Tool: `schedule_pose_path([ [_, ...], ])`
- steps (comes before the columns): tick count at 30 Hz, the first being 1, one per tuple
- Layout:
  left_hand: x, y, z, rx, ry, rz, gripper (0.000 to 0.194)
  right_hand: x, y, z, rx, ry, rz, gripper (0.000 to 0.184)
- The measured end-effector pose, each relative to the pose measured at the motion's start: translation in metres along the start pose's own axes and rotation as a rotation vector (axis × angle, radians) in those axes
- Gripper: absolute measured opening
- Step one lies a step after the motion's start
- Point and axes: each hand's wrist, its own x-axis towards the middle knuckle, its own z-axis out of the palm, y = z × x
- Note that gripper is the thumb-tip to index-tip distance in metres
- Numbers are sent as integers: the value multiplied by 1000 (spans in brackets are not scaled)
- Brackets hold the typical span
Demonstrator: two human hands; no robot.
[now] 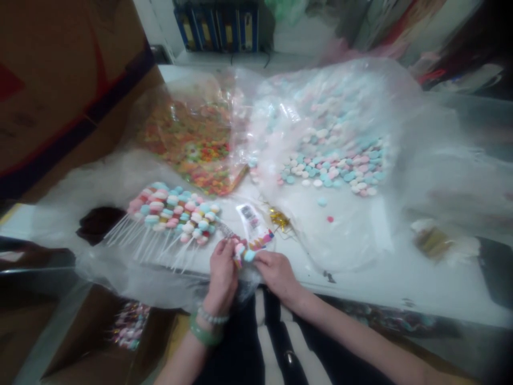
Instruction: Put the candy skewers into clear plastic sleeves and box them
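Between my two hands, near the table's front edge, is a candy lollipop (243,253) of pink, white and blue pieces. My left hand (223,271) pinches its left side, and the fingers of my right hand (277,271) close on its blue right end. Blur and my fingers hide its stick and finer detail. Just beyond lies a colourful printed strip (262,240), beside a white label with a barcode (249,216). To the left, a pile of candy lollipops (172,211) on white sticks rests on plastic sheeting.
Behind the hands lie a see-through bag of orange and green candies (200,155) and a larger bag of pastel candies (336,166). Gold twist ties (279,218) sit mid-table. A cardboard box (60,80) rises at left; another open box (88,326) stands below with wrapped candies.
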Motion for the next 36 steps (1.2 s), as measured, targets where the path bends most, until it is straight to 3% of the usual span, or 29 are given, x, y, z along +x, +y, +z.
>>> schedule_pose_path([
  [5,3,4,0,8,-28,-70,23,7,1,-1,230,-11,104,16],
  [9,5,34,-4,-87,-28,-205,20,7,7,-17,566,-70,335,11],
  [12,8,56,-4,-119,-3,-155,16,9,5,-30,835,-15,440,17],
  [15,5,61,4,-62,79,-8,14,13,-11,-30,968,61,358,22],
  [19,-7,50,25,8,60,81,19,24,-41,-13,1009,56,262,14],
  [22,-16,46,32,-24,-13,3,21,34,-49,-3,988,122,221,16],
  [26,-20,50,28,-29,9,-178,14,40,-44,-3,791,179,158,17],
  [32,-18,51,18,39,11,-253,14,36,-39,1,423,205,41,17],
  [36,-12,53,16,-7,82,-249,13,39,-39,1,468,195,45,18],
])
